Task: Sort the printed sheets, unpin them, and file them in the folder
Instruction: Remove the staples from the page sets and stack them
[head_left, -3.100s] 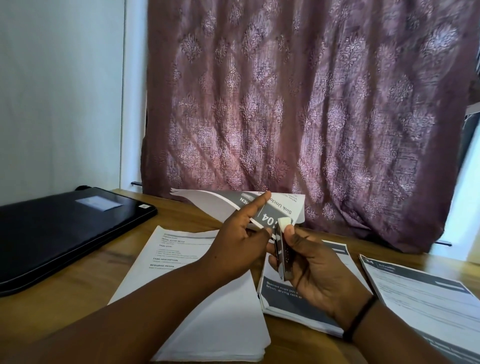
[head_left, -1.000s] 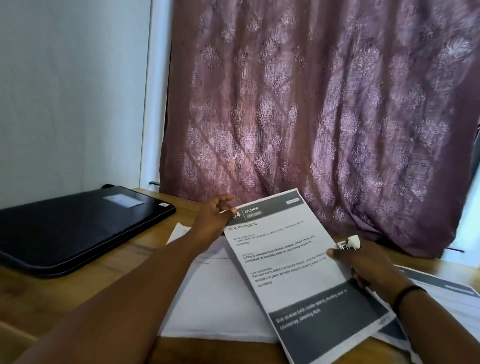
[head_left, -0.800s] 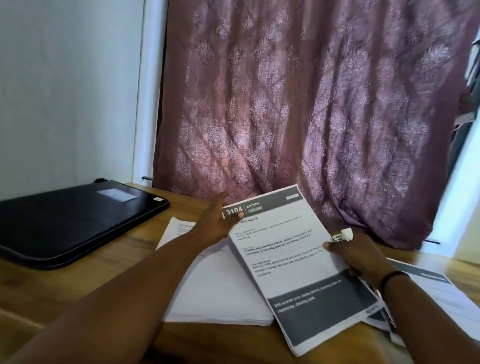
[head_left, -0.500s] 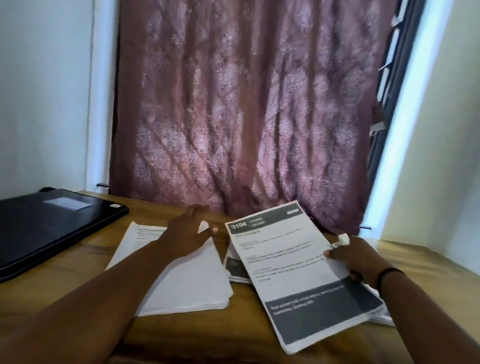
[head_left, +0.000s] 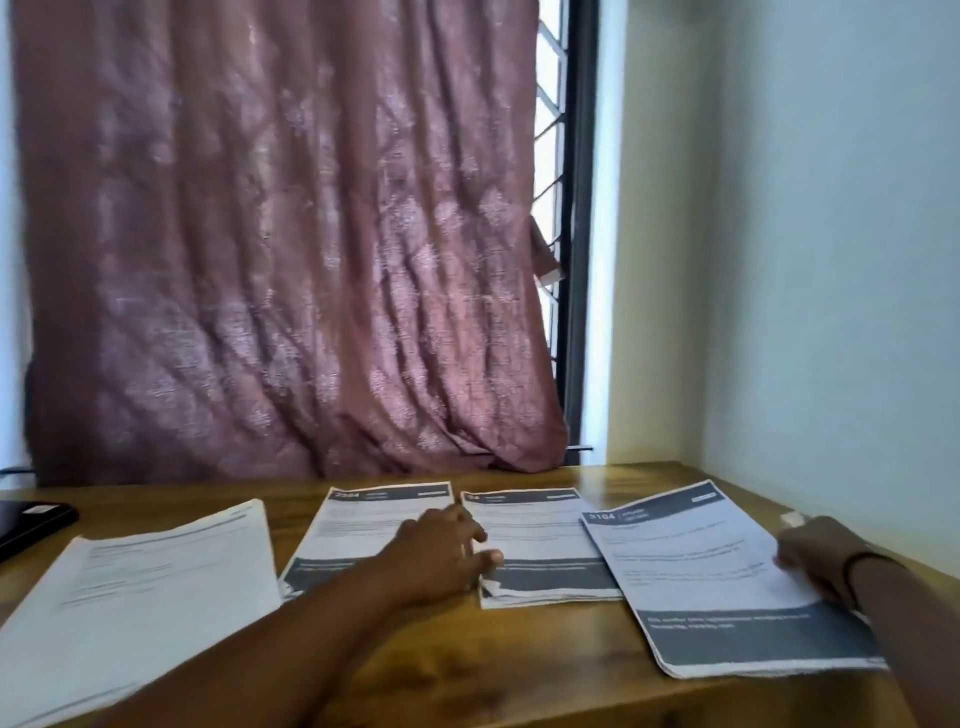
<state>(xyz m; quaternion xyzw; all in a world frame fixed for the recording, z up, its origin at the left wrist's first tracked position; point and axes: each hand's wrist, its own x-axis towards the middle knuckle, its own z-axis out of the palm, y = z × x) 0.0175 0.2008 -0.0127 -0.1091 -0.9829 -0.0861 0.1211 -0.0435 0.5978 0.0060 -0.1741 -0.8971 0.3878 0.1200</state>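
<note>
Four sets of printed white sheets lie across my wooden table (head_left: 545, 654). My left hand (head_left: 441, 553) rests loose-fingered between the middle two; at three o'clock my right hand (head_left: 815, 558) grips the grey-banded 3104 sheet (head_left: 711, 577).

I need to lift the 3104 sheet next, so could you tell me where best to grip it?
Pinch the 3104 sheet at its near edge, coming from your side: that edge seems to overhang the table, so fingers likely slip beneath.
</note>
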